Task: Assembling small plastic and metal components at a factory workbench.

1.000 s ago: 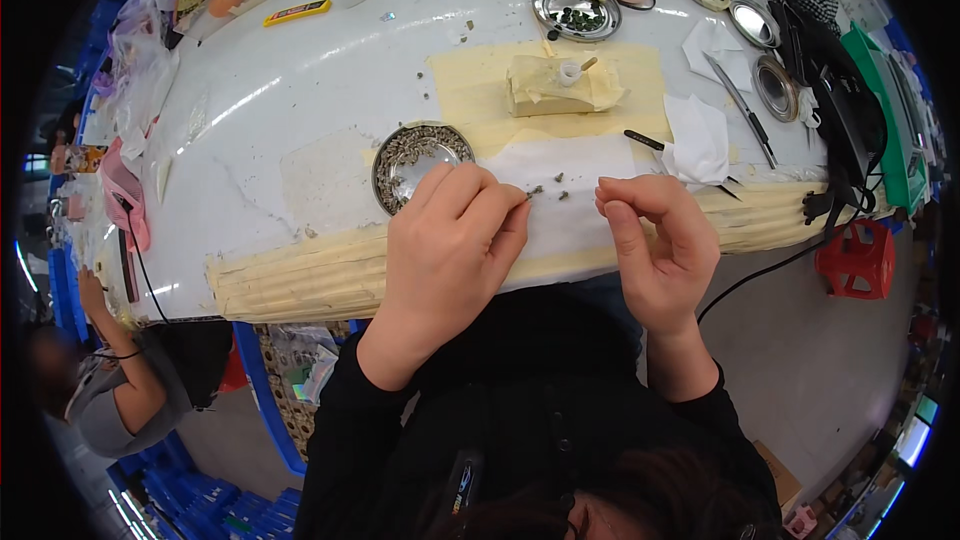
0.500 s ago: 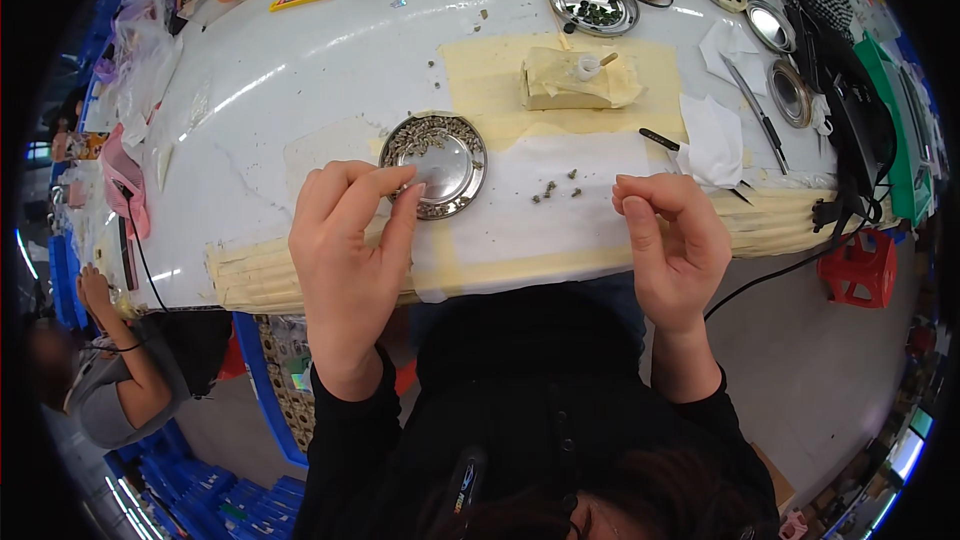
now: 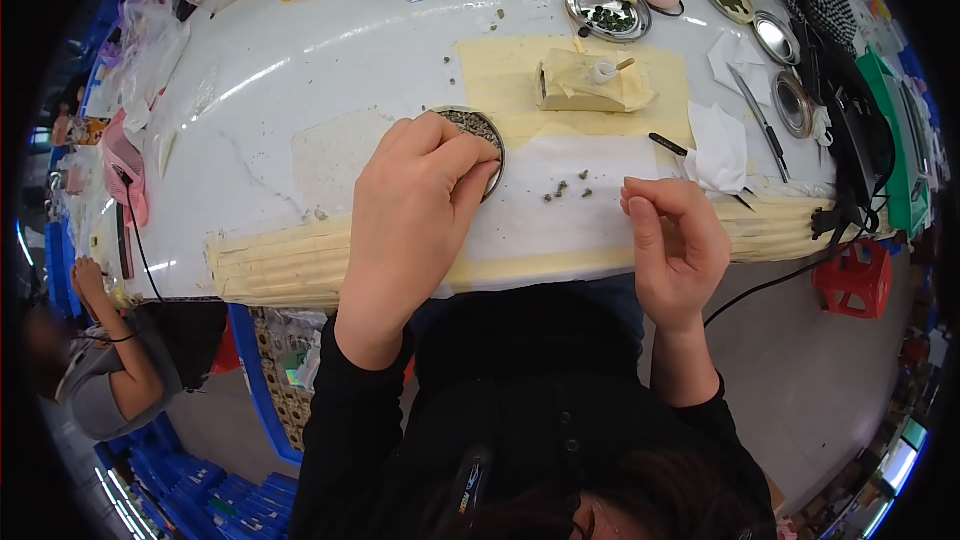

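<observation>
My left hand [image 3: 412, 215] reaches over a round metal dish [image 3: 499, 131] and covers most of it. Its thumb and fingers are pressed together above the dish; whether anything is between them is hidden. Small greyish pieces [image 3: 470, 124] show along the dish's far side. To the right, my right hand [image 3: 680, 245] is held in a pinch, and whatever its fingertips hold is too small to make out. Several loose greyish pieces [image 3: 562, 187] lie on a white sheet [image 3: 530, 232] between the two hands.
Beyond the sheet stands a tape-wrapped block [image 3: 580, 85] with a small stick on top. A black-handled tool [image 3: 668, 144], a crumpled white tissue [image 3: 717, 152] and long tweezers [image 3: 760, 122] lie right. A plate of dark green pieces [image 3: 607, 8] sits farther back. Another person [image 3: 120, 370] is at left.
My left hand has moved right and away from me, from the dish's near left edge to over it, and its fingers have closed together. My right hand stays nearly in place.
</observation>
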`<state>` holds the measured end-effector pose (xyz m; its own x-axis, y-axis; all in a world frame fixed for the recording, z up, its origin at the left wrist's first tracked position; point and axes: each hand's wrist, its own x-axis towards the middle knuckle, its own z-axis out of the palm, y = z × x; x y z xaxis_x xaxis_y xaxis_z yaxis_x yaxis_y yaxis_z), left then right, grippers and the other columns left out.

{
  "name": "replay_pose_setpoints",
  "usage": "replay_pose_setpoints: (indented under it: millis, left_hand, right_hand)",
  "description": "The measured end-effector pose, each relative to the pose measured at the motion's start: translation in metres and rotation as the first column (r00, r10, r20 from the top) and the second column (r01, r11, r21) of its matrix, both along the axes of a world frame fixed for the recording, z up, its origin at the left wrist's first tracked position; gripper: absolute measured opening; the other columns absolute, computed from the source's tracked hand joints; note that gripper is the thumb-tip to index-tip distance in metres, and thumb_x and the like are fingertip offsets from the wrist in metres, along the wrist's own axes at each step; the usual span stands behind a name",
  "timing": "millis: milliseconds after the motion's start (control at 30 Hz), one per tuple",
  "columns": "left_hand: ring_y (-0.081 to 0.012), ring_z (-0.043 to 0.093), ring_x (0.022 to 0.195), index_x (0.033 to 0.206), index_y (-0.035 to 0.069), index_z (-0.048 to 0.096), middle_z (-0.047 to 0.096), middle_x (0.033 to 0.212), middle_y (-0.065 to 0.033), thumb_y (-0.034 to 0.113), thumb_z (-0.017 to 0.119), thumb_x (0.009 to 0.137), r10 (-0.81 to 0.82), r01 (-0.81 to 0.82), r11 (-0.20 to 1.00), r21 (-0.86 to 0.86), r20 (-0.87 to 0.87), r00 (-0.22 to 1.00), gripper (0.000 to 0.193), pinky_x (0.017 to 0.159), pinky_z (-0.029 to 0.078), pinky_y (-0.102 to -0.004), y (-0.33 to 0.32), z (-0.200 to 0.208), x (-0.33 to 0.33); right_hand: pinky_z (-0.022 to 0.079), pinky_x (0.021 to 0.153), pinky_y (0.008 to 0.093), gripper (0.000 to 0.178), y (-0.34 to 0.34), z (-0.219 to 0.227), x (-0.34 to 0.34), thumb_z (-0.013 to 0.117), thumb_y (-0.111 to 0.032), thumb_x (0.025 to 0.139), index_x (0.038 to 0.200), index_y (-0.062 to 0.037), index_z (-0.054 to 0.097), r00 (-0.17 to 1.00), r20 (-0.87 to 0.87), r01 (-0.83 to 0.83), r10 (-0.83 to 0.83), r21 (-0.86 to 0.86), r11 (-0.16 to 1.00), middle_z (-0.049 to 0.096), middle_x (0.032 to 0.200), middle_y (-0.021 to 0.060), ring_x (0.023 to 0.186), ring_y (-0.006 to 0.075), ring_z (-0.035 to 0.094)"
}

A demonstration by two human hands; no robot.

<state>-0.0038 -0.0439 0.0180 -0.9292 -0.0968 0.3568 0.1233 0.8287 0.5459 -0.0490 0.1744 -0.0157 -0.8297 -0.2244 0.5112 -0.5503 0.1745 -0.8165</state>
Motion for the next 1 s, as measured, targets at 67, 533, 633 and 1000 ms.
replay_pose_setpoints:
  millis: [67,533,633,1000]
  left_hand:
    - [-0.0197,0.055,0.069,0.086,0.001,0.068,0.058,0.078,-0.0067,0.001,0.071,0.078,-0.012,0.012,1.0,-0.011,0.003,1.0,0.009,0.059,0.045,-0.0304,0.0,-0.001,-0.001]
    - [-0.0142,0.066,0.069,0.086,0.0,0.064,0.066,0.081,-0.0062,-0.005,0.069,0.078,-0.042,0.06,0.919,0.389,-0.053,0.998,0.011,0.06,0.052,-0.0245,0.006,0.008,0.01]
    - [-0.0117,0.067,0.075,0.088,-0.002,0.066,0.068,0.084,-0.007,-0.009,0.069,0.077,-0.094,0.123,0.809,0.575,-0.08,0.992,0.013,0.066,0.053,-0.0221,0.015,0.01,0.017]
    - [-0.0126,0.062,0.075,0.094,-0.003,0.071,0.066,0.085,-0.0084,-0.014,0.068,0.076,-0.082,0.218,0.857,0.467,-0.294,0.952,0.021,0.064,0.049,-0.0228,0.026,0.006,0.017]
  right_hand:
    - [0.047,0.062,0.024,0.011,0.0,0.001,0.0,0.068,0.007,0.081,0.092,0.0033,0.068,1.0,-0.006,0.002,-0.002,0.013,1.0,0.066,0.081,0.0093,0.068,0.0161,0.06]
    - [0.049,0.061,0.0267,0.018,-0.008,0.018,0.007,0.071,0.008,0.077,0.093,0.0018,0.069,0.988,-0.114,-0.097,0.104,0.063,0.993,0.067,0.081,0.0105,0.069,0.0194,0.063]
    - [0.05,0.059,0.0286,0.022,-0.021,0.026,0.011,0.073,0.009,0.073,0.093,0.0008,0.069,0.978,-0.146,-0.143,0.151,0.062,0.988,0.066,0.081,0.0104,0.069,0.0201,0.064]
    - [0.05,0.059,0.0279,0.028,-0.034,0.023,0.016,0.072,0.009,0.074,0.1,-0.0009,0.072,0.969,-0.235,-0.073,0.077,0.023,0.997,0.065,0.082,0.0103,0.069,0.0202,0.063]
